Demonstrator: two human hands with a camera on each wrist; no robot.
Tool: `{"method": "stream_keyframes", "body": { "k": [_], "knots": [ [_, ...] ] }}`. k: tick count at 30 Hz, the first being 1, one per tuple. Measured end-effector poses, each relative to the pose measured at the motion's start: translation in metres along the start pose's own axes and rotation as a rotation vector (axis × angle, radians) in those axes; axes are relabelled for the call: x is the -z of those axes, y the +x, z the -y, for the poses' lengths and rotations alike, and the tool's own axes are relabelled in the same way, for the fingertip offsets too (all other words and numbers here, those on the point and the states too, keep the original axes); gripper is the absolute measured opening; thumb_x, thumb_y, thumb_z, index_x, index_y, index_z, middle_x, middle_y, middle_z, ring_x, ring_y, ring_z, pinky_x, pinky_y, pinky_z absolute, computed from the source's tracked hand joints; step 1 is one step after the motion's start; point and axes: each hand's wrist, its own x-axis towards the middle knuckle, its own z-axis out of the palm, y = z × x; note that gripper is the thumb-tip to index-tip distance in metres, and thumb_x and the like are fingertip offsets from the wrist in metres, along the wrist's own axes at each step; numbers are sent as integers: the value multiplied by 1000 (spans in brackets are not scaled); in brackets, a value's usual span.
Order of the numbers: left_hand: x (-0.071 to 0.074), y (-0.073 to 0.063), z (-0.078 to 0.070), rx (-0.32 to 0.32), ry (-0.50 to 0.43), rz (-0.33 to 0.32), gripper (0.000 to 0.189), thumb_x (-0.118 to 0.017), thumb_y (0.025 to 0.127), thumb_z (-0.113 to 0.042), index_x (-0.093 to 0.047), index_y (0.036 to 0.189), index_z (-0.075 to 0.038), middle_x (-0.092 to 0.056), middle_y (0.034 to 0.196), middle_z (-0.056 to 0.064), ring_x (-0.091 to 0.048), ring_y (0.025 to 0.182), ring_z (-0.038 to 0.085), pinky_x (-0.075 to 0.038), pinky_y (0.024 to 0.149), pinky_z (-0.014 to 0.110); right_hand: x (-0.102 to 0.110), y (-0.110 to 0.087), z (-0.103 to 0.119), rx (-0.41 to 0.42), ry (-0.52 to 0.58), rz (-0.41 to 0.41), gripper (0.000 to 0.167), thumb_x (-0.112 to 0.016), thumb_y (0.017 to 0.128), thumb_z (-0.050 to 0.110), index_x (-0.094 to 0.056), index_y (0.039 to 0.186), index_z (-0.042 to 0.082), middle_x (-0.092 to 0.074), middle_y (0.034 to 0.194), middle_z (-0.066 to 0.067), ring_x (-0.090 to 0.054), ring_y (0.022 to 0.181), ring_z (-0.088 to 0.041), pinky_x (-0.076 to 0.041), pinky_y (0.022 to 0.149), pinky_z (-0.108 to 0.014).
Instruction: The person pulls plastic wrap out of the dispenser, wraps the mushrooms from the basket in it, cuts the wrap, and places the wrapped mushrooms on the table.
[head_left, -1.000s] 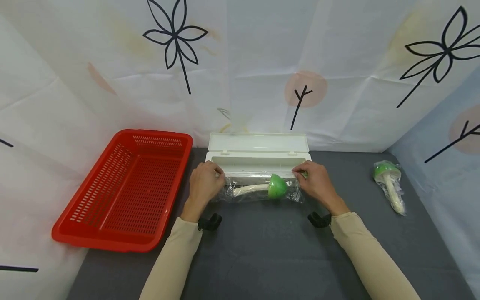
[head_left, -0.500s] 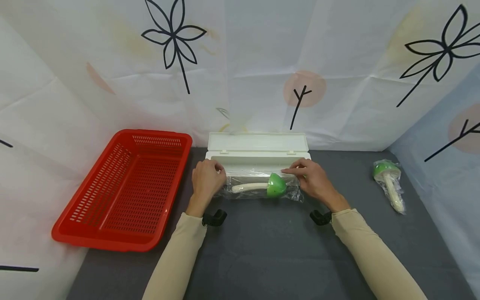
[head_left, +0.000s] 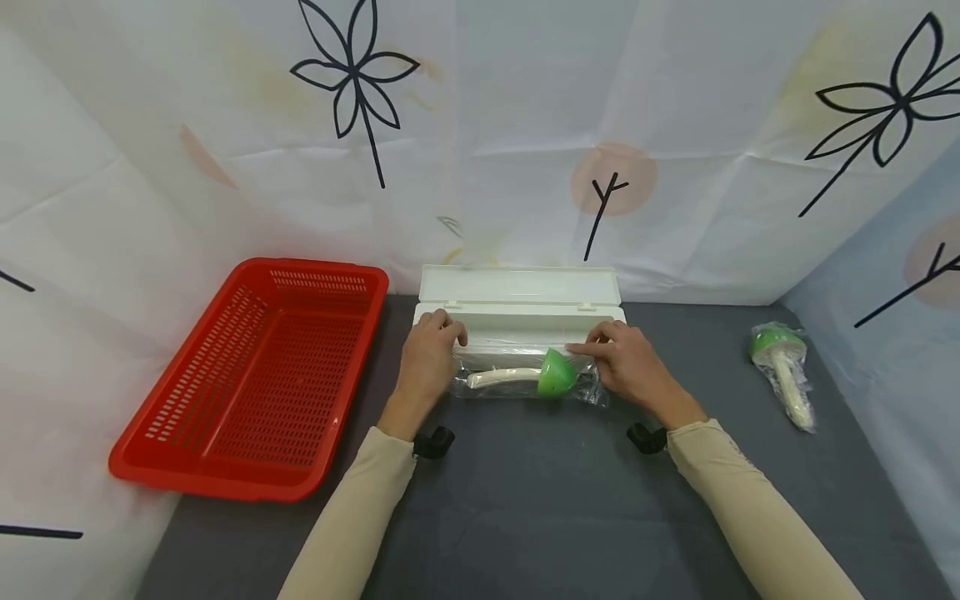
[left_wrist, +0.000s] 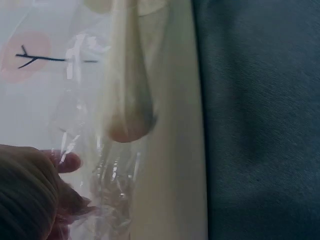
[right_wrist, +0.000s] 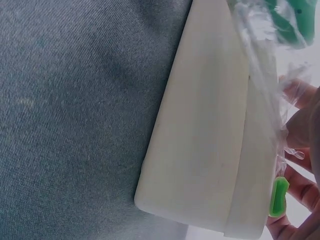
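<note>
A toy mushroom with a green cap and pale stem lies wrapped in clear cling film along the front of a long white film dispenser, whose lid stands raised. My left hand is at the film's left end, with bunched film between thumb and fingers in the left wrist view. My right hand holds the film at the right end, its index finger stretched left beside the green cap. A small green slider on the dispenser's edge sits by the right fingers.
A red plastic basket stands on the left of the dark grey table. Another wrapped green-capped toy mushroom lies at the far right. A patterned white cloth hangs behind the dispenser.
My left hand has moved right and a little away from me, toward the dispenser. The right index finger has reached left along the film. The wrapped mushroom stays nearly in place.
</note>
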Motion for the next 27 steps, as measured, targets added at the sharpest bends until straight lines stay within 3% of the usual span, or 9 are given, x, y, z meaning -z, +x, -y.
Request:
{"method": "stream_keyframes", "body": {
  "k": [3, 6, 8, 11, 14, 18, 27],
  "knots": [
    [-2, -2, -1, -83, 27, 17, 33, -59, 78, 18, -75, 83, -10, -64, 88, 6, -60, 88, 29, -54, 78, 41, 1, 0, 1, -40, 61, 21, 43, -55, 88, -16, -80, 112, 10, -61, 95, -13, -51, 72, -23, -42, 64, -40],
    [-3, -7, -3, -75, 59, 30, 31, -62, 81, 16, -78, 89, -10, -70, 91, 6, -63, 90, 29, -54, 82, 40, 2, 2, 1, -140, 199, 29, 39, -55, 91, -16, -79, 112, 6, -62, 96, -12, -47, 69, -19, -39, 62, -36],
    [-2, -12, -6, -58, 90, 38, 29, -70, 78, 13, -78, 94, -10, -71, 95, 7, -64, 91, 30, -56, 80, 42, 4, 3, 0, -233, 305, 22, 34, -57, 93, -15, -77, 114, 3, -64, 97, -13, -51, 70, -19, -40, 61, -35],
    [-2, -20, -15, -56, 146, 38, 31, -73, 76, 9, -76, 102, -8, -71, 100, 10, -66, 94, 32, -57, 77, 44, 9, 6, -1, -361, 398, 16, 25, -63, 94, -10, -74, 114, -1, -68, 98, -15, -61, 78, -26, -45, 67, -39],
    [-4, -29, -23, -83, 186, 17, 30, -73, 81, 3, -73, 109, -7, -69, 105, 16, -66, 99, 36, -57, 77, 47, 14, 7, -1, -455, 442, 38, 18, -65, 94, -5, -74, 109, 0, -70, 103, -16, -63, 89, -31, -47, 76, -45],
    [-10, -37, -28, -84, 202, -12, 29, -71, 90, -6, -71, 119, -10, -66, 113, 19, -64, 107, 40, -55, 87, 49, 16, 9, -1, -480, 457, 93, 18, -62, 97, -3, -77, 101, 6, -70, 105, -12, -62, 92, -29, -46, 80, -47],
    [-20, -51, -38, 17, 213, 41, 41, -66, 96, -11, -63, 137, -11, -54, 132, 24, -51, 124, 43, -44, 104, 52, 17, 7, 0, -398, 456, 151, 23, -57, 100, -3, -77, 106, 6, -66, 105, -10, -60, 96, -28, -46, 82, -50]
  ]
}}
